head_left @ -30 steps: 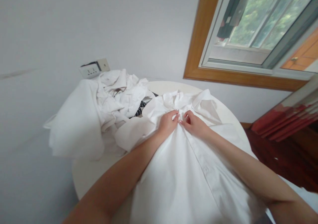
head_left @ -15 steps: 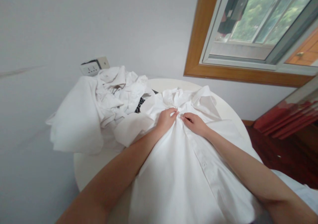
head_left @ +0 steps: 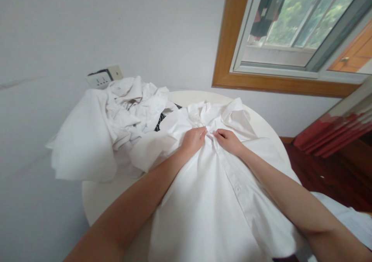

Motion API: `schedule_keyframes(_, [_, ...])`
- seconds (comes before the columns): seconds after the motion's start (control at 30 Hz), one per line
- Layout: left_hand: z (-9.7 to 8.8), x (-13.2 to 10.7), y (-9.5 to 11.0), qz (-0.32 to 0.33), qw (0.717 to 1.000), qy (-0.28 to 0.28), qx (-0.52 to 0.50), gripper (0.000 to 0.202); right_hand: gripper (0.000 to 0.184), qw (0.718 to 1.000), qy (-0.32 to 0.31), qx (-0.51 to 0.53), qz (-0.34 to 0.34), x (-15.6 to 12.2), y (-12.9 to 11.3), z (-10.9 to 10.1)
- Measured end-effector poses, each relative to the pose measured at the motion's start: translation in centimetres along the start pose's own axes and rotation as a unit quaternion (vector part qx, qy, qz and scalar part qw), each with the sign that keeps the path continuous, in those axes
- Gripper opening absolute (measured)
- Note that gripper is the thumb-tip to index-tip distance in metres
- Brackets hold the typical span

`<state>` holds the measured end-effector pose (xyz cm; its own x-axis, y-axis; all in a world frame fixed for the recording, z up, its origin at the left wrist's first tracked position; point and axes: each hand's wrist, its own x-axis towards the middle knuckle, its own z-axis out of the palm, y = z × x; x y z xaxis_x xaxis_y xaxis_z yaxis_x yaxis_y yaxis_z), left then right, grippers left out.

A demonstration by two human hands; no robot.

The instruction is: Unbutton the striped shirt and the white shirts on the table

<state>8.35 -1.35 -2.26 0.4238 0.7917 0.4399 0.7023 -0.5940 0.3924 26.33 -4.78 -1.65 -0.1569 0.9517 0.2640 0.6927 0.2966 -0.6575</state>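
Shirt [head_left: 200, 204], white, lies ctr frame down to the bottom edge, long axis running from ruffled cloth just above the grip toward the viewer. L hand [head_left: 194, 141] and R hand [head_left: 228, 140] each pinch its gathered fabric approx. mid-frame, fingertips just apart (detail btwn them too small to tell); R is nearer the placket [head_left: 231, 174]. Texture: thin, soft, pleats fanning downward. Beneath: round, smooth, off-white table [head_left: 100, 202]. Frame left: crumpled white cloth heap [head_left: 85, 138].
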Motion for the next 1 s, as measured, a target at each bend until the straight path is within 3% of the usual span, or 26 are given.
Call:
schedule_keyframes(0.2, [-0.4,-0.1,0.0,0.002,1.000,-0.004,-0.014,0.026,0.037,0.998,0.048,0.028,0.028,0.4,1.0,-0.1])
schedule_keyframes(0.33, [-1.5,-0.3,0.6,0.005,0.998,0.011,0.066,0.027,0.040,0.992,0.104,0.065,0.044,0.7,1.6,-0.3])
schedule_keyframes(0.5, [-2.6,-0.9,2.9,0.087,0.987,0.042,0.132,0.023,0.040,0.977,0.183,0.104,0.024,0.6,1.6,-0.1])
schedule_keyframes(0.57, [-2.5,-1.2,4.2,0.119,0.989,0.013,0.089,0.020,0.037,0.972,0.206,0.110,0.002,0.4,1.3,0.1])
schedule_keyframes(0.7, [-2.0,-1.7,5.6,0.116,0.990,-0.077,-0.006,0.021,0.034,0.971,0.211,0.104,-0.032,0.1,0.5,0.2])
schedule_keyframes(0.87, [-1.7,-2.0,4.8,0.110,0.975,-0.153,-0.119,0.025,0.031,0.971,0.215,0.087,-0.058,-0.3,0.0,-0.2])
schedule_keyframes(1.0, [-1.6,-1.7,3.8,0.056,0.959,-0.167,-0.222,0.025,0.029,0.967,0.236,0.078,-0.056,-0.5,-0.1,-0.2])
